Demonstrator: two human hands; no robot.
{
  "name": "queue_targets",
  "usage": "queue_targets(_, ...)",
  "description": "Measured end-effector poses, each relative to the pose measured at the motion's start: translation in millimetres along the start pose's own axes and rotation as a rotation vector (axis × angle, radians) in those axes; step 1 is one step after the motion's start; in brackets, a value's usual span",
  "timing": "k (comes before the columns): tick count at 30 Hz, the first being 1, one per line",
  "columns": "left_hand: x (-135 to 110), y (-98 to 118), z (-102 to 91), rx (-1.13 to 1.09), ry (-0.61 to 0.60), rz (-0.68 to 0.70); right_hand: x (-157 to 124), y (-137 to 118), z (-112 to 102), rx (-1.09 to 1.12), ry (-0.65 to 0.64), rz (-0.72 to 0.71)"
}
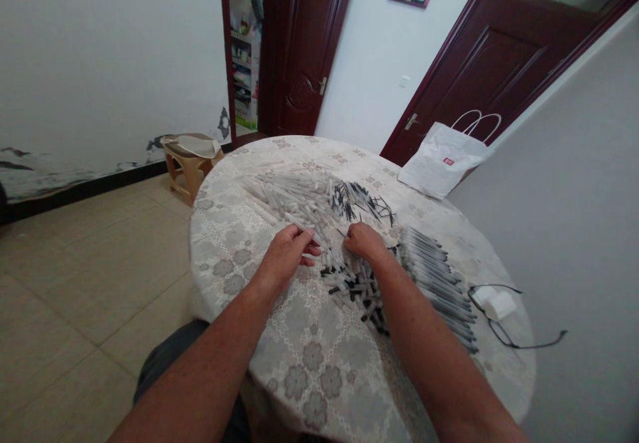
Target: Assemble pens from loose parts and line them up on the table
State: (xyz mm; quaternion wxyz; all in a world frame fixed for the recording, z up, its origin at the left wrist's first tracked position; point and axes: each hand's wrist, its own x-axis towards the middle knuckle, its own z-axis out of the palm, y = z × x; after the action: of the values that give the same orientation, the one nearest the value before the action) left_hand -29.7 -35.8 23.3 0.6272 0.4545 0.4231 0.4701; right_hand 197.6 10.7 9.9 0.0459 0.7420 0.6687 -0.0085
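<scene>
My left hand (288,251) is at the near edge of a pile of whitish translucent pen barrels (294,193). Its fingers are curled together, and what they hold, if anything, is too small to make out. Across from it, my right hand (365,239) is closed in a pinch on a thin dark pen refill (341,233) that points toward the left hand. Dark refills (349,198) lie loose just beyond the right hand. Below both hands is a heap of black and clear pen caps (357,287), partly covered by the right forearm.
Pens (439,283) lie in a row right of my right forearm. Farther right are eyeglasses (514,344) and a white crumpled item (494,302). A white paper bag (444,160) stands at the table's back right. The round table wears a patterned tablecloth (312,363); a stool (187,163) stands behind left.
</scene>
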Motion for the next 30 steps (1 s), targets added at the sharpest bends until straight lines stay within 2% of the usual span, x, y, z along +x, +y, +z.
queue_targets(5,2,-3,-0.7,-0.033,0.011,-0.015,-17,-2,-2,0.030,0.059,-0.056)
queue_targets(12,6,-8,0.5,-0.265,0.012,-0.033,-64,-7,-21,0.328,0.336,-0.173)
queue_targets(16,6,-11,-0.2,-0.347,0.007,-0.004,-98,-20,-23,0.501,0.300,-0.276)
queue_targets(19,5,-11,0.2,-0.365,-0.004,0.022,-111,-27,-16,0.478,0.250,-0.325)
queue_targets(24,3,-9,1.9,-0.284,-0.006,0.021,-110,-29,-3,0.404,0.247,-0.340)
queue_targets(30,3,-12,1.0,-0.207,-0.039,0.046,-108,-27,-3,0.375,0.244,-0.322)
